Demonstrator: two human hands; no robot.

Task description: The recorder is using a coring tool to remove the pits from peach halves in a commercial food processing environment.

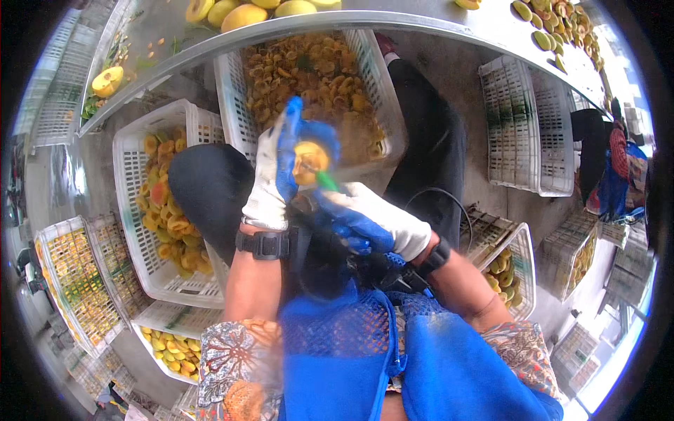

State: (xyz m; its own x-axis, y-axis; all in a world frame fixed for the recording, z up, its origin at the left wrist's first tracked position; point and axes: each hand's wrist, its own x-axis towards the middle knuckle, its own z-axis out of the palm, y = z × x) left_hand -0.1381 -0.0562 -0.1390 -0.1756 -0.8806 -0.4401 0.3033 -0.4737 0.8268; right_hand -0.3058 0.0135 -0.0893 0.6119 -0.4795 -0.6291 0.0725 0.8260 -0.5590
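My left hand [271, 176], in a white knit glove with a blue coated palm, cups a halved yellow fruit [309, 158], probably a peach, cut face towards me. In my right hand [382, 218], gloved the same way, is a small hand tool with a green handle [327, 181]. Its tip meets the middle of the cut face; motion blur hides the blade's shape. Below the hands, between my knees, stands a white plastic crate [235, 100] of fruit pieces and scraps [310, 79].
A metal table edge [368, 20] crosses ahead, with whole and halved yellow fruit [245, 18] on top. At left, a white crate [129, 210] holds fruit halves [163, 205]. More crates [511, 126] stand to the right, near a cable [447, 192]. Another person [616, 163] is at far right.
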